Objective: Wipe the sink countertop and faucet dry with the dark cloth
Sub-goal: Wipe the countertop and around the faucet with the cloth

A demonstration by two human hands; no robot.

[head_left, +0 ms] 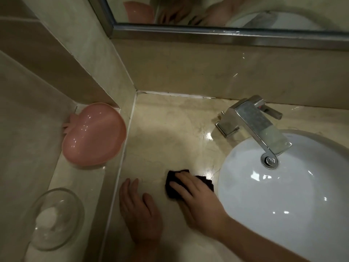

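Head view
Cloth (171, 183): dark, small, bunched flat on the counter (170, 129) just left of the sink (283, 195); most of it lies under my right hand.
Right hand (196, 197): fingers straight, pressing down on the cloth, not curled round it.
Left hand (139, 210): flat and relaxed on the counter near the cloth, holding nothing.
Handling, cloth: I judge it soft, light and limp; best driven by a flat palm on its middle, or pinched at a loose edge to lift it.
Faucet (255, 121): squared metal, stiff and likely slick; I would wrap the cloth over the spout to dry it.
Counter surface: glossy patches near the faucet base, wet or merely shiny I cannot tell.
Hidden: cloth's full outline covered by my hand; right side of the sink cut off.
Hard to make out: mirror (207, 10) reflection blurred.
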